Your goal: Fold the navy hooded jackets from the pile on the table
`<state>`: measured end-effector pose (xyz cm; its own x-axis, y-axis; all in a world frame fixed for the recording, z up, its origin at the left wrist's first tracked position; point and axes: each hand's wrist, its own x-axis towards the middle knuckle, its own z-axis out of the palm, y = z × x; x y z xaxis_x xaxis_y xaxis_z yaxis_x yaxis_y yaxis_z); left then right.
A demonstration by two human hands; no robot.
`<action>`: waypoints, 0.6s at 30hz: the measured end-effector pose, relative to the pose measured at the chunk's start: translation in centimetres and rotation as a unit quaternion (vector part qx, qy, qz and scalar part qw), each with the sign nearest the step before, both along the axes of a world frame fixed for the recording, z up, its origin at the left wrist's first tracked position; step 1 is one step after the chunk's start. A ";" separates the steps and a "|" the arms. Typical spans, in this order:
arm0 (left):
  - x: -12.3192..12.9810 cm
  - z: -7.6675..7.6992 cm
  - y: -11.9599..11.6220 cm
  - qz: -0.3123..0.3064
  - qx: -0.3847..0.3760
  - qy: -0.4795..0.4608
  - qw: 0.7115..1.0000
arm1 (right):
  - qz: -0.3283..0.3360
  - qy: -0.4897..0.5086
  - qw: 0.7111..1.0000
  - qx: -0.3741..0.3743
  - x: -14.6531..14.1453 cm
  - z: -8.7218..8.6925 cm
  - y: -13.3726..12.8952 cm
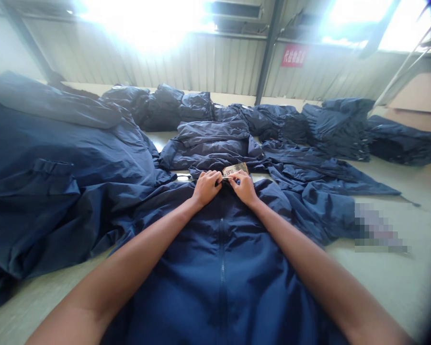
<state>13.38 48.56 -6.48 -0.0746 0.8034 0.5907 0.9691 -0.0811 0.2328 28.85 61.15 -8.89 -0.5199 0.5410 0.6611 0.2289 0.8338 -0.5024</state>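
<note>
A navy jacket point(187, 273) lies front up before me, its zipper point(221, 258) running down the middle. At its collar end, my left hand point(207, 187) is closed, with the fingers curled against the fabric. Close beside it, my right hand point(242, 187) makes a pinch with thumb and forefinger. Something small and pale shows between the two hands, too small to name. A printed tag point(236, 168) with dark and tan parts sticks up just behind my right fingers. What lies inside both grips is mostly hidden.
More navy garments surround the jacket: a large heap point(57, 139) at left, a folded jacket point(211, 139) straight ahead, and stacked bundles point(337, 124) along the back. The pale table surface point(391, 278) shows at right. A red sign point(293, 55) hangs on the wall.
</note>
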 end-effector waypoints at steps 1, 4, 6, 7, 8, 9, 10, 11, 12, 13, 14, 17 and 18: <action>0.0 0.0 0.0 -0.015 -0.006 0.002 1.000 | -0.004 0.003 1.000 -0.010 0.0 0.0 0.1; 0.1 -0.1 -0.2 -0.037 0.001 0.002 0.999 | -0.004 0.006 0.999 -0.049 0.1 0.0 0.1; 0.3 -0.1 -0.3 -0.035 0.022 0.002 0.999 | 0.000 0.014 0.998 -0.066 0.1 0.0 0.0; 0.3 -0.1 -0.3 -0.036 0.030 0.006 0.999 | 0.002 0.020 0.997 -0.071 0.1 0.1 0.0; 0.4 -0.1 -0.3 -0.038 0.033 0.013 0.999 | 0.006 0.027 0.997 -0.075 0.1 0.2 -0.1; 0.5 -0.1 -0.3 -0.039 0.032 0.022 0.998 | 0.009 0.034 0.996 -0.079 0.1 0.3 -0.2; 0.5 -0.1 -0.3 -0.038 0.028 0.033 0.998 | 0.012 0.040 0.996 -0.082 0.1 0.4 -0.3; 0.5 -0.1 -0.3 -0.035 0.021 0.042 0.998 | 0.012 0.045 0.995 -0.086 0.0 0.5 -0.4; 0.5 -0.2 -0.2 -0.029 0.011 0.050 0.998 | 0.011 0.048 0.995 -0.088 0.0 0.6 -0.4; 0.5 -0.2 -0.2 -0.022 -0.002 0.058 0.998 | 0.012 0.049 0.995 -0.088 0.0 0.6 -0.4; 0.5 -0.3 -0.1 -0.017 -0.019 0.064 0.998 | 0.014 0.050 0.995 -0.087 -0.1 0.6 -0.4; 0.3 -0.6 0.1 -0.011 -0.067 0.075 0.995 | 0.021 0.046 0.997 -0.065 -0.2 0.4 -0.4; 0.3 -0.6 0.2 -0.014 -0.077 0.076 0.994 | 0.015 0.041 0.998 -0.051 -0.3 0.3 -0.4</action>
<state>13.64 48.72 -7.13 0.0298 0.8857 0.4634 0.9920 -0.0832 0.0953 28.59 60.78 -8.57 -0.4830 0.5937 0.6436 0.1601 0.7826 -0.6016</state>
